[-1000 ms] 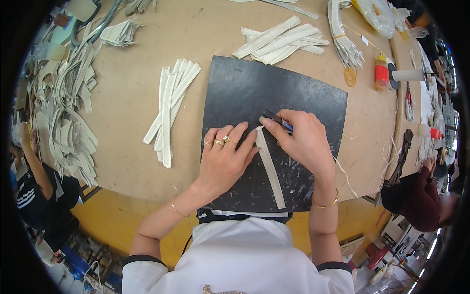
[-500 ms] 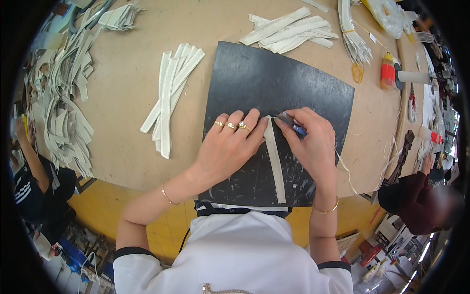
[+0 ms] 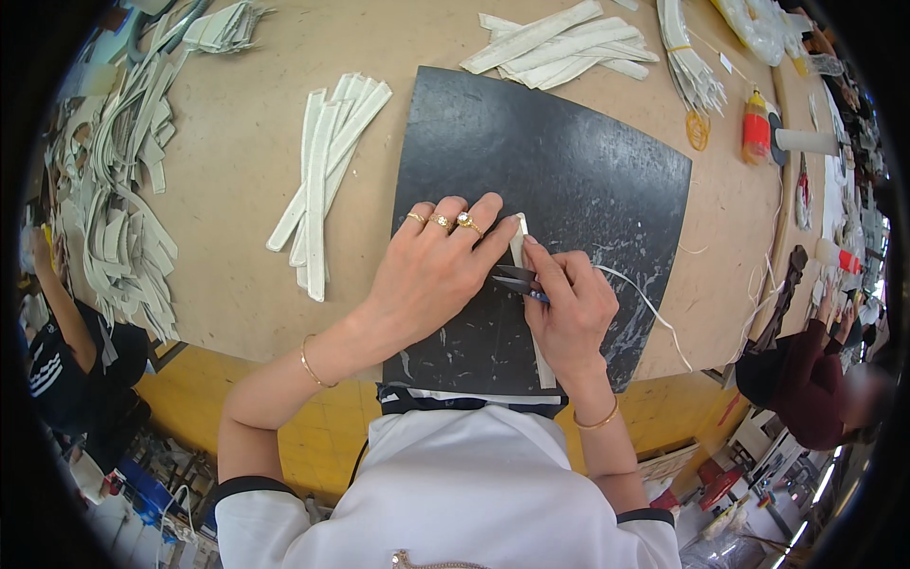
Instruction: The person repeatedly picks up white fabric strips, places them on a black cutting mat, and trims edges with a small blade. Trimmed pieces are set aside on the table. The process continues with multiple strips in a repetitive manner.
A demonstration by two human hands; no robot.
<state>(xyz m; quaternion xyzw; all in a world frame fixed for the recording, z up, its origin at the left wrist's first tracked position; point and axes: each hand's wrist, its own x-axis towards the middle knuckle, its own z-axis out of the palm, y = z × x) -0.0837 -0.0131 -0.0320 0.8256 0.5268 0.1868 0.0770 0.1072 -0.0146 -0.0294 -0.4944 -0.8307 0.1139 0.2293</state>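
Worktable (image 3: 237, 190), tan: filling the upper and middle frame.

Board (image 3: 531, 142), black, scuffed: lying at the centre of the frame, its lower edge reaching the person's waist.

Heap of loose strips (image 3: 123, 209), off-white, tangled: sprawling along the left of the frame.

Left hand (image 3: 431, 261): lying palm down over the board, centre of the frame, its forefinger tip touching the top end of the strip being worked; the thumb is hiding, so whether it is pinching cannot be told.

Upper pile of strips (image 3: 569, 47), off-white: lying crosswise above the board, top of the frame.

Crossed strips (image 3: 327, 180), off-white: overlapping left of the board, left of centre.

Right hand (image 3: 573, 308): closing around snips, right of centre, near the left hand, its thumb and forefinger end touching the strip just below the left fingertip.

Narrow strip (image 3: 544, 368), off-white: lying lengthwise on the board, centre of the frame, the right hand partly covering it.

Banded bundle (image 3: 682, 47), pale: lying at the upper right.

Bottle (image 3: 755, 133), red and yellow: resting at the upper right.

Snips (image 3: 517, 282): pointing two dark blades leftward from the right hand.

Rubber bands (image 3: 698, 131), yellow: lying just below the bundle.
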